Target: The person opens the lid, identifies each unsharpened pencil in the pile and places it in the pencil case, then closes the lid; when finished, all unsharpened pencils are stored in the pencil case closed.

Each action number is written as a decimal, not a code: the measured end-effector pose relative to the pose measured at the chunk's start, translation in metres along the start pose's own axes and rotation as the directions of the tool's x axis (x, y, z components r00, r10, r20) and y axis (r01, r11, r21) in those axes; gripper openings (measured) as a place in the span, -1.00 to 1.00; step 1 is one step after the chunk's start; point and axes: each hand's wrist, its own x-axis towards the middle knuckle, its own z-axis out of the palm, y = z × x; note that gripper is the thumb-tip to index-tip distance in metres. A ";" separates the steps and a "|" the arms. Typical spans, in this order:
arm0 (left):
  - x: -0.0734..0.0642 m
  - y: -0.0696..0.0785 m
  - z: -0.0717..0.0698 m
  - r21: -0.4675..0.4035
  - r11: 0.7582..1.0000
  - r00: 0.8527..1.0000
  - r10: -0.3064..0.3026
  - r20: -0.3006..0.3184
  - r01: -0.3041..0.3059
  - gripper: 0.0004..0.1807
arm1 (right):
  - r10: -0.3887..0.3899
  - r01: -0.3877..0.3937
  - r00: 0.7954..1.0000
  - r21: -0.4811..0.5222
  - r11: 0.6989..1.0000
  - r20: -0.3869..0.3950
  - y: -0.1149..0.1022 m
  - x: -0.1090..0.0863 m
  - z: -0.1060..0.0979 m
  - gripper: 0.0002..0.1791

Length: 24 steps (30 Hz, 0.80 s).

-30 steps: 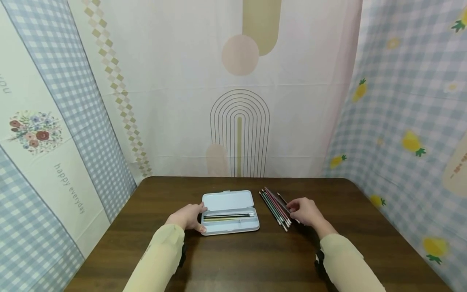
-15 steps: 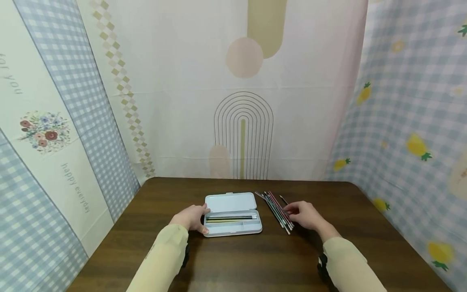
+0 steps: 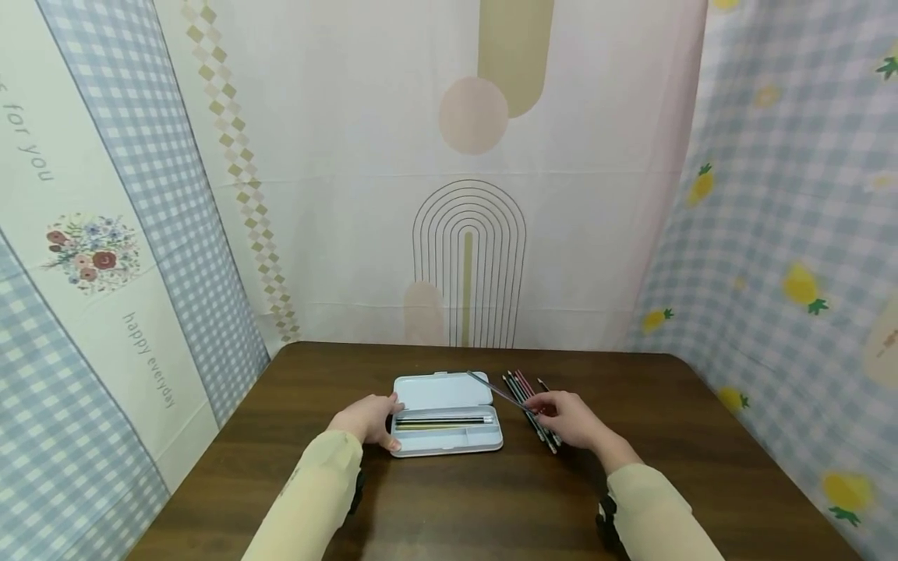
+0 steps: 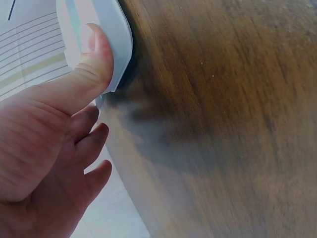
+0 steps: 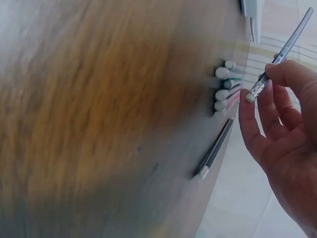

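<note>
A white pencil case (image 3: pixel 431 445) lies on the table with its lid (image 3: pixel 438 390) folded back. Several pencils (image 3: pixel 438 421) lie in its rear compartment. My left hand (image 3: pixel 365 419) holds the case by its left end, and in the left wrist view the thumb (image 4: pixel 94 59) presses on the rim. Between thumb and fingers my right hand (image 3: pixel 567 418) pinches a purplish-grey pencil (image 5: pixel 293 40) near its white eraser end. That pencil slants up to the left, its far end overlapping the lid in the head view. Beneath it lies a loose group of pencils (image 3: pixel 546 441).
A dark pencil (image 5: pixel 216 147) lies apart, to the right of the group. The brown wooden table (image 3: pixel 449 506) reaches back to a white patterned cloth (image 3: pixel 351 234). Checked cloths hang at both sides.
My right hand has lifted the purplish-grey pencil from the group and moved it left toward the case, swinging its far end over the lid. The left hand keeps its hold on the case.
</note>
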 end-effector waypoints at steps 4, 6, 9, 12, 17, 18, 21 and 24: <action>-0.001 0.001 0.001 0.000 1.000 1.000 0.001 0.002 -0.001 -0.10 | -0.018 0.018 1.000 0.005 1.000 -0.018 -0.005 -0.001 0.006 -0.72; -0.002 0.000 0.003 -0.003 1.000 1.000 0.002 0.005 -0.002 -0.10 | -0.019 0.019 1.000 0.002 1.000 -0.020 -0.007 -0.001 0.009 -0.72; -0.003 -0.001 0.002 -0.009 1.000 1.000 -0.008 0.007 0.008 -0.09 | -0.034 0.033 0.999 -0.015 0.999 -0.017 -0.010 0.000 0.013 -0.72; -0.004 -0.001 0.001 -0.019 1.000 1.000 -0.014 0.003 0.014 -0.09 | -0.048 0.048 0.999 -0.019 0.999 -0.019 -0.014 0.003 0.015 -0.72; -0.003 0.000 -0.001 -0.017 1.000 1.000 -0.002 0.000 0.002 -0.09 | -0.067 0.067 0.998 -0.016 0.998 -0.013 -0.022 0.006 0.022 -0.72; -0.003 0.000 0.000 -0.018 1.000 1.000 -0.001 0.002 0.001 -0.09 | -0.069 0.069 0.998 -0.016 0.997 -0.007 -0.024 0.007 0.023 -0.73; -0.002 -0.002 0.002 -0.016 1.000 1.000 0.003 0.001 -0.003 -0.10 | -0.081 0.081 0.997 -0.035 0.996 0.004 -0.028 0.008 0.029 -0.74; -0.001 -0.003 0.003 -0.022 1.000 1.000 0.002 -0.008 -0.002 -0.11 | -0.096 0.096 0.995 -0.039 0.995 0.005 -0.032 0.010 0.033 -0.74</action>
